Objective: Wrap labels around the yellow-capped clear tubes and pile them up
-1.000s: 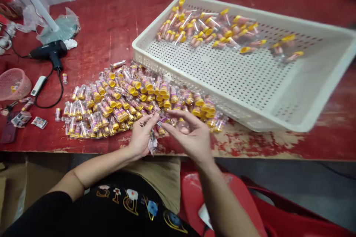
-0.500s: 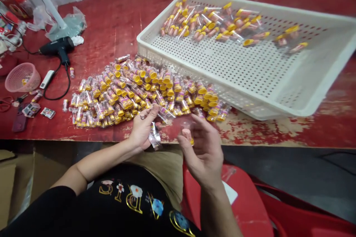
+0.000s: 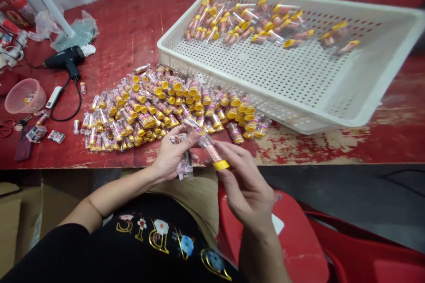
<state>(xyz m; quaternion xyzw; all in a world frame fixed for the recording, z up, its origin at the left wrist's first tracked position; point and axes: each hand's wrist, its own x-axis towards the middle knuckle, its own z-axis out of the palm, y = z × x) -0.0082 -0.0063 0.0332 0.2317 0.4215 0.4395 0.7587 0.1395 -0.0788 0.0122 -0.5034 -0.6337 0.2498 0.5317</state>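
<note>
My right hand is closed on a clear tube with pinkish contents and a yellow cap, tilted with the cap toward me. My left hand grips small printed plastic sleeves, which hang out below its fingers. Its thumb and fingertip meet the tube's far end; whether that end sits inside a sleeve I cannot tell. Just beyond both hands lies a big pile of yellow-capped tubes in purple-and-pink printed wrapping.
A white perforated tray behind the pile bears several unwrapped tubes. On the left of the red table are a heat gun, a pink basket, scissors and a lamp stand. A red chair stands below, right.
My right hand has brought the tube up and left to my left fingertips, turning it so it shows lengthwise. My left hand stays nearly in place with the sleeves. The view has shifted slightly.
</note>
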